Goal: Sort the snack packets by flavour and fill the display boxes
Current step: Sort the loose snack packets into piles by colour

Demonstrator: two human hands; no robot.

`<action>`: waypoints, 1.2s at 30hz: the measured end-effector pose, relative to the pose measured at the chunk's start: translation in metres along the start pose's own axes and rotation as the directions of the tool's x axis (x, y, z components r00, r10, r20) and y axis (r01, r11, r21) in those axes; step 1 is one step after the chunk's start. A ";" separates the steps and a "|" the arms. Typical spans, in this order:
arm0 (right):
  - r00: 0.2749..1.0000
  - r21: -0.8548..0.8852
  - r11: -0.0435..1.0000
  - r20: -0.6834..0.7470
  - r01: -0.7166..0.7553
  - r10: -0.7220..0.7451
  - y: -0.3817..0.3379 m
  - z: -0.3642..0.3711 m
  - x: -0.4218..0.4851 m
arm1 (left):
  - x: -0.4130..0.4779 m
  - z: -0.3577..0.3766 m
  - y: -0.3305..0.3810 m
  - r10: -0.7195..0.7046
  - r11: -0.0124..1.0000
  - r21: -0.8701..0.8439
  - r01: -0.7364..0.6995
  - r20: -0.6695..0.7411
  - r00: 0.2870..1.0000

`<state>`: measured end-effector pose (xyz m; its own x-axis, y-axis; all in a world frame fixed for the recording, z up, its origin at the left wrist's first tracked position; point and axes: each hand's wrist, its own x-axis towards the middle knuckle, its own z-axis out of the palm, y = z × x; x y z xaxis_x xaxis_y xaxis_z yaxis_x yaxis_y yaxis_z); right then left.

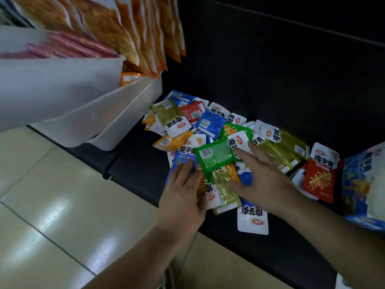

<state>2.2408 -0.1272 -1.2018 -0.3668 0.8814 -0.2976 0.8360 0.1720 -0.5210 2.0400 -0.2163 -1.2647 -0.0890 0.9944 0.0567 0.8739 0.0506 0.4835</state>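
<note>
**Q:** Where do the snacks lie?

**A:** A loose heap of small foil snack packets in blue, green, gold, orange and red sprawls across a low black shelf. A green packet with a white barcode label lies on top, near the front of the heap.

**Q:** And the hands?

**A:** Both lie flat over the heap and grip nothing. The left hand has straight fingers, its tips on a blue packet just beside the green one. The right hand is spread wide. Its forefinger touches the green packet's right edge, and its thumb rests on a gold packet.

**Q:** What surrounds them?

**A:** A red packet printed with yellow lies to the right of the heap, and past it a large blue printed bag. White plastic display boxes tilt out at the left, with orange bags hanging above them. A beige tiled floor shines below the shelf.
</note>
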 end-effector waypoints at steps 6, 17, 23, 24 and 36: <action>0.996 -0.165 0.983 0.025 -0.080 0.085 -0.002 0.031 0.019 | -0.007 -0.002 -0.026 -0.134 0.990 -0.039 0.134 0.012 0.991; 0.906 -0.233 0.965 -0.373 0.118 -0.201 0.023 0.068 -0.001 | -0.004 -0.003 -0.012 -0.095 0.994 -0.066 0.089 -0.093 0.991; 0.970 -0.153 0.988 -0.232 0.030 -0.066 0.012 0.045 0.001 | 0.010 -0.005 -0.007 -0.382 0.889 -0.320 0.328 -0.122 0.916; 0.975 -0.139 0.990 -0.218 0.009 -0.040 0.010 0.044 0.001 | 0.013 -0.006 -0.006 -0.437 0.850 -0.364 0.380 -0.086 0.895; 0.917 0.384 0.908 -0.277 -0.167 0.286 0.006 0.024 -0.006 | 0.029 -0.022 0.003 -0.614 0.583 -0.575 0.574 0.152 0.775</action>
<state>2.2384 -0.1424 -1.2222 0.0157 0.9796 -0.2001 0.6635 -0.1600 -0.7308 2.0294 -0.1893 -1.2423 -0.5327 0.7535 -0.3852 0.1831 0.5470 0.8169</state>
